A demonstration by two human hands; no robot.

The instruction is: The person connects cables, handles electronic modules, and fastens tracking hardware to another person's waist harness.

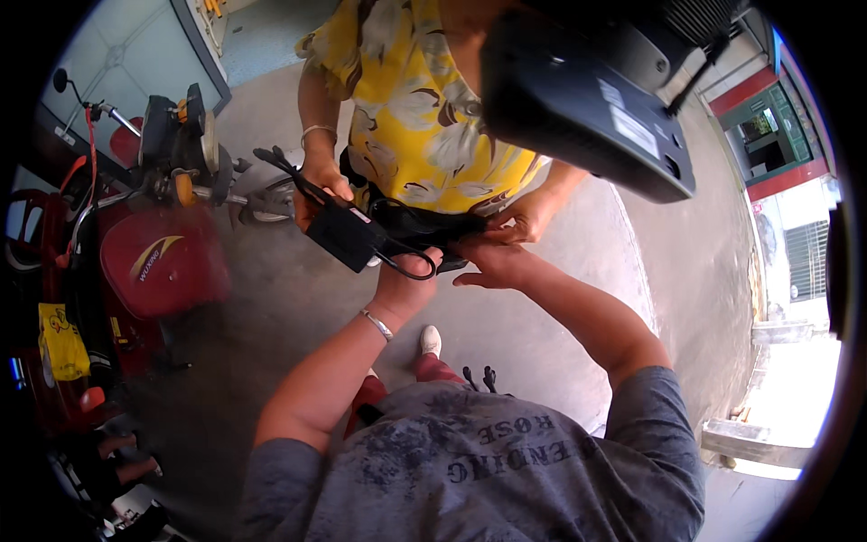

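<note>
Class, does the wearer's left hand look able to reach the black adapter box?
Probably yes: the left hand is close to the black adapter box, whose near end looks uncovered, though the other person's hand is at its far end.

Left hand (408, 279) beside right hand (495, 264)

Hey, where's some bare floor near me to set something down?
Bare floor shows between the red motorbike and your left forearm, and between your right forearm and the pale ledge at far right. It's crowded in the middle: your left hand and right hand, the other person's hands, a black adapter and a cable bunch together.
</note>
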